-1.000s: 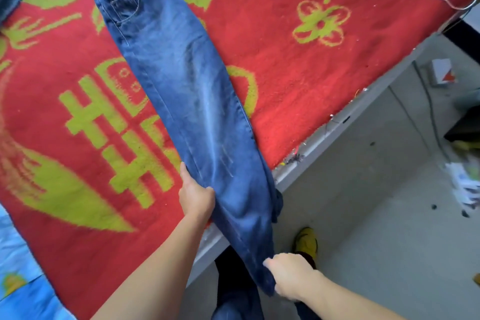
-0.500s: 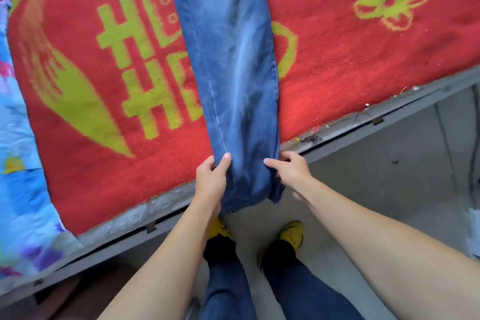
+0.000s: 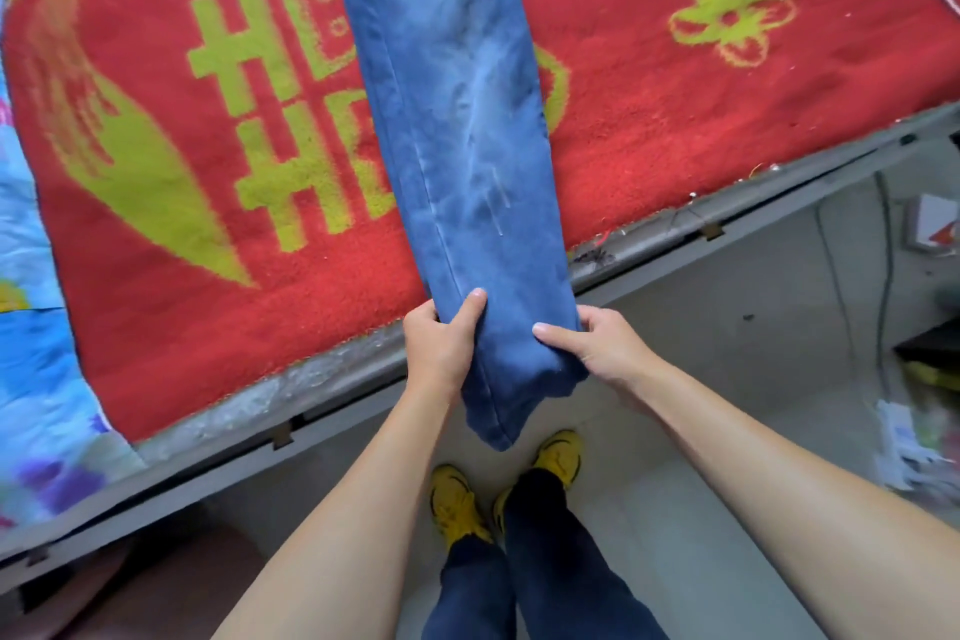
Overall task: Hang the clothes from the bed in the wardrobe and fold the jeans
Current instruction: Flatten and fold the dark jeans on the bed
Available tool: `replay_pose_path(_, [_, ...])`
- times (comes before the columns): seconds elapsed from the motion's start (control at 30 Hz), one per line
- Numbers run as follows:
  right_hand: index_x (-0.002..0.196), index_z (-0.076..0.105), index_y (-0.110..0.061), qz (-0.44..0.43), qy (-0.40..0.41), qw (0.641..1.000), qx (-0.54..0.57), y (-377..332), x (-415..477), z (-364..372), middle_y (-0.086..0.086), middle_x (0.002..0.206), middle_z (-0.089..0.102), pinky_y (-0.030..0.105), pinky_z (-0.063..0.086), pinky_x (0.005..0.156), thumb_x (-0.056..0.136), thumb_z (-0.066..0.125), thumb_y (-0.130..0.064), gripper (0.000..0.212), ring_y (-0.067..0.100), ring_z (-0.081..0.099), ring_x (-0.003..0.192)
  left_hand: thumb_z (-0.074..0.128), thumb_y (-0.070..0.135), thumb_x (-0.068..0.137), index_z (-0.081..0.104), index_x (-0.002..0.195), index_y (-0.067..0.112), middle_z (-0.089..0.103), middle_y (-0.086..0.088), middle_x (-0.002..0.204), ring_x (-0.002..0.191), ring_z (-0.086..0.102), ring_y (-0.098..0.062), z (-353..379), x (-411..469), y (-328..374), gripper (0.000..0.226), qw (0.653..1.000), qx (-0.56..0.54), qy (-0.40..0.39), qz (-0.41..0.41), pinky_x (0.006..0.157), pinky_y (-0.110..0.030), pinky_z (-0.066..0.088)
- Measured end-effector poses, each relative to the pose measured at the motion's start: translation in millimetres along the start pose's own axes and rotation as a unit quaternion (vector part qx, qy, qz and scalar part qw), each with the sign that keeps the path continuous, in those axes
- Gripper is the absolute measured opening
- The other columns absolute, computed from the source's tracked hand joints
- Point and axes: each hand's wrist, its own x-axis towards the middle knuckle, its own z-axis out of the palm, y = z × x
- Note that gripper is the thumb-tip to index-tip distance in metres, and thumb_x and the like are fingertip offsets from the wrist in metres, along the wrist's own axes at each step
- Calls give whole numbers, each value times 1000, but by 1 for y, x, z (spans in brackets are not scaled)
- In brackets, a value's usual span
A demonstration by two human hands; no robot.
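Red blanket [image 3: 649, 130] meets bed edge [image 3: 332, 379] beside our hands; left hand [image 3: 441, 343] and right hand [image 3: 597, 343] pinch jeans [image 3: 457, 120] (hems overhang bare floor [image 3: 701, 327]).

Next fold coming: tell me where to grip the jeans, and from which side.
Grip the jeans at the hem end overhanging the bed frame, one edge per hand, from the floor side. The stacked legs lie on the red blanket; that end hangs free, where left hand and right hand pinch.

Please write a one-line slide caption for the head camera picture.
Left hand and right hand hold the leg ends of blue jeans lying along a red blanket, over the bed edge.
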Motion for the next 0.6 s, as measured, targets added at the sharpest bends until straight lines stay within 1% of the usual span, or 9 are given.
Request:
replay_pose_path(0.07, [87,70,-12,-28,28,994,-97,8,-10,10,4,83,74,36,53,69,86,70,-32,20,22,68,79,74,24,78,63,98,19,70,10,93,86,66,-12,-9,-16,-9,23,987,123,15,98,85,-38,53])
replay_pose_path(0.17, [66,50,-16,-94,112,945,-292,9,-25,29,-4,64,56,34,39,55,91,58,-41,36,22,53,65,74,32,78,43,130,23,62,4,120,106,58,-18,-28,-28,-16,62,965,230,75,106,95,-38,47])
replay_pose_path(0.27, [68,39,-16,-115,152,920,-343,0,-30,42,5,73,57,40,43,64,94,50,-43,39,31,52,72,76,34,76,65,101,13,70,-3,96,93,66,-22,-45,-20,-10,34,974,217,60,12,86,-40,53])
replay_pose_path(0.3, [70,39,-15,-116,149,919,-347,-3,-30,43,7,76,58,41,45,68,95,48,-43,39,34,53,76,77,30,76,69,86,11,71,-4,87,85,67,-21,-50,-17,-6,22,979,204,17,-19,80,-38,55])
replay_pose_path(0.37, [73,42,-14,-119,141,920,-345,-7,-29,43,9,80,60,43,45,71,95,47,-44,37,35,54,80,79,19,77,72,83,7,73,-6,81,78,67,-20,-60,-15,-1,15,984,151,-82,-48,67,-31,54])
replay_pose_path(0.43, [84,47,-15,-109,125,920,-354,-5,-28,38,7,86,62,43,47,73,96,43,-47,35,36,57,86,80,10,74,72,93,6,75,-4,85,80,69,-20,-67,-17,-3,21,980,102,-161,-54,64,-26,54])
replay_pose_path(0.5, [122,45,-20,-93,82,902,-414,9,-27,31,7,101,66,41,46,75,95,42,-51,41,37,60,95,81,9,69,68,102,10,75,1,95,90,70,-17,-72,-22,-18,35,971,142,-187,-44,74,-26,55])
replay_pose_path(0.53, [142,27,-23,-90,53,886,-451,18,-27,29,9,106,66,41,45,76,93,44,-52,59,37,61,98,80,12,68,64,106,12,73,2,98,93,69,-16,-71,-26,-30,41,966,188,-173,-25,77,-28,55])
replay_pose_path(0.6, [152,-6,-27,-103,1,864,-493,37,-26,30,10,106,67,40,45,76,91,52,-50,87,36,62,96,74,17,72,51,112,14,69,1,95,90,66,-21,-64,-39,-55,47,948,300,-104,33,75,-35,53])
